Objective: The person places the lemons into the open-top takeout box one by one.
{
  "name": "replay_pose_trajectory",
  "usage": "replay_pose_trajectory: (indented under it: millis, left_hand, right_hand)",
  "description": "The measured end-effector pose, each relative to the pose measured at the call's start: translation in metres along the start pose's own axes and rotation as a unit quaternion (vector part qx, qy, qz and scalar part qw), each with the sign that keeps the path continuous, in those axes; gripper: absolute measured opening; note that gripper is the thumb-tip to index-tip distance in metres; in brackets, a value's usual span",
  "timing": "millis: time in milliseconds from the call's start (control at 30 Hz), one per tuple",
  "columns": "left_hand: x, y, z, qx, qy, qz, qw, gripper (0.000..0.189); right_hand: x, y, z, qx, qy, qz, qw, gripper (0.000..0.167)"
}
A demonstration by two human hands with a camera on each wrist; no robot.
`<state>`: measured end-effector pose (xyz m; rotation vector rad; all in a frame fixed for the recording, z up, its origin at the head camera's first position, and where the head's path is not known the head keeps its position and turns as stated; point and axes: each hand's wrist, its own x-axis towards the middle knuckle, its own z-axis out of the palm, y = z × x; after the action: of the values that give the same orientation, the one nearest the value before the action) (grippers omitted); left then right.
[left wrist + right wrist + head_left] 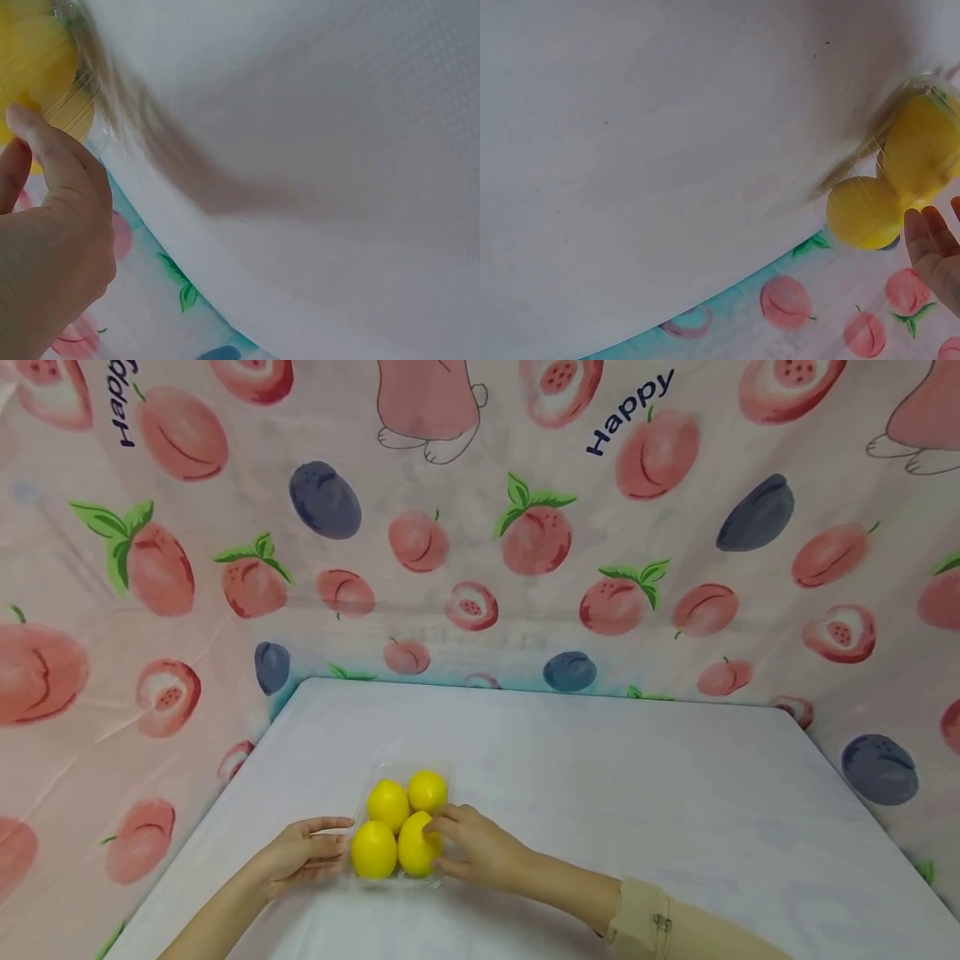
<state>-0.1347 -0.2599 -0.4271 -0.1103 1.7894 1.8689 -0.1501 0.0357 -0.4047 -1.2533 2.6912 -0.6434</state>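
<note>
Several yellow lemons sit in two rows inside a clear plastic box (378, 883) on the white table. Nearest me are the front left lemon (373, 850) and the front right lemon (417, 853); behind them lie the back left lemon (387, 806) and the back right lemon (427, 791). My left hand (300, 857) is at the box's left side, fingers extended towards its wall. At the right side, my right hand (483, 850) has its fingertips over the front right lemon, fingers loosely bent. In the right wrist view, the fingers (922, 236) reach beside the lemons without closing round one.
The white tabletop (637, 802) extends behind the box and to its right. A pink cloth (480, 535) printed with peaches hangs behind the table and along its sides. A beige sleeve (675, 927) covers my right forearm.
</note>
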Motion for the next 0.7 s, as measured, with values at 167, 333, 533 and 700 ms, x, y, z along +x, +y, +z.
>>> replay_pose_trajectory:
  millis: [167,333,533,700]
  left_hand:
    - [0.002,0.006,0.005,0.036,0.008,0.005,0.9993,0.043]
    - [0.007,0.014,0.008,0.074,0.019,0.022,0.9968,0.049]
    - [0.006,0.01,0.006,0.093,0.028,0.011,0.9952,0.05]
    - [-0.003,0.005,0.005,0.139,0.042,0.004,0.9894,0.054]
  right_hand:
    - [-0.006,0.005,-0.011,0.001,-0.007,0.013,0.9999,0.038]
    - [-0.013,0.009,-0.034,-0.006,0.012,0.022,0.9997,0.039]
    - [-0.025,0.011,-0.058,-0.002,0.048,0.025,0.9985,0.039]
    - [-0.036,0.018,-0.066,0.004,0.098,0.026,0.9948,0.039]
